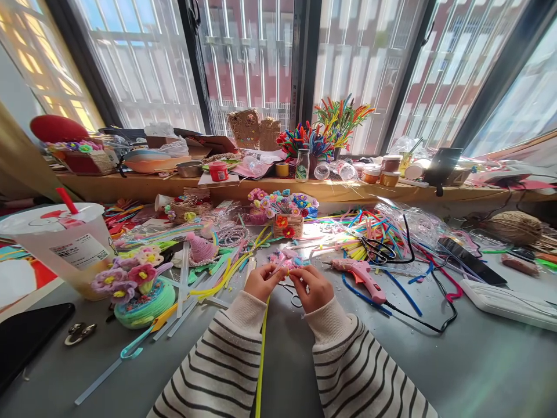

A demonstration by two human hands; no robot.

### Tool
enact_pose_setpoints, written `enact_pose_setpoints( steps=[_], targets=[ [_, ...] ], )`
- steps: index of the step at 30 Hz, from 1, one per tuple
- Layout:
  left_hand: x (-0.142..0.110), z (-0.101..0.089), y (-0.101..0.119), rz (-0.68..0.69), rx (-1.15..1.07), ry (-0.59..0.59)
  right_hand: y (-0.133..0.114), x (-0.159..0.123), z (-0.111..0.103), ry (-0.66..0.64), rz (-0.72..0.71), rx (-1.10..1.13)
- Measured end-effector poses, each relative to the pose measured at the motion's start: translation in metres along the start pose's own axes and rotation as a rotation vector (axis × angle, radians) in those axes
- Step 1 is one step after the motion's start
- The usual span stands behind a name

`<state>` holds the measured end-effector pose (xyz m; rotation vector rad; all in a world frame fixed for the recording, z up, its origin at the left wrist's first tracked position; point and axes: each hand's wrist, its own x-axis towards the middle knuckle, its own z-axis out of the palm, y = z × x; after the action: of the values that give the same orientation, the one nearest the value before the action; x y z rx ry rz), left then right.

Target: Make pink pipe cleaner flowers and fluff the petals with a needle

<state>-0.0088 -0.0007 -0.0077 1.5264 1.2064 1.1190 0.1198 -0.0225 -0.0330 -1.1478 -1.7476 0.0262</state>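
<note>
My left hand and my right hand meet over the grey table, both pinched on the top end of a long yellow pipe cleaner that hangs down between my striped sleeves. Just beyond my fingertips lie small pink and blue pipe-cleaner flowers. A pink glue gun lies right of my right hand. Small scissors sit partly hidden under my right hand.
Loose pipe cleaners and black scissors cover the middle. A drink cup and a flower basket stand left. A phone lies at the near left, a twine ball at the right. Jars and clutter line the windowsill.
</note>
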Motion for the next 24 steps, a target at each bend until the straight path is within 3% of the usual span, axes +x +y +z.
enact_pose_setpoints(
  steps=[14, 24],
  targets=[
    [0.001, 0.004, -0.006, 0.092, 0.054, -0.055, -0.003, -0.001, 0.002, 0.056, 0.034, -0.059],
    [0.002, 0.004, -0.011, 0.126, 0.055, -0.023, -0.004, 0.002, 0.002, 0.004, 0.071, 0.021]
  ],
)
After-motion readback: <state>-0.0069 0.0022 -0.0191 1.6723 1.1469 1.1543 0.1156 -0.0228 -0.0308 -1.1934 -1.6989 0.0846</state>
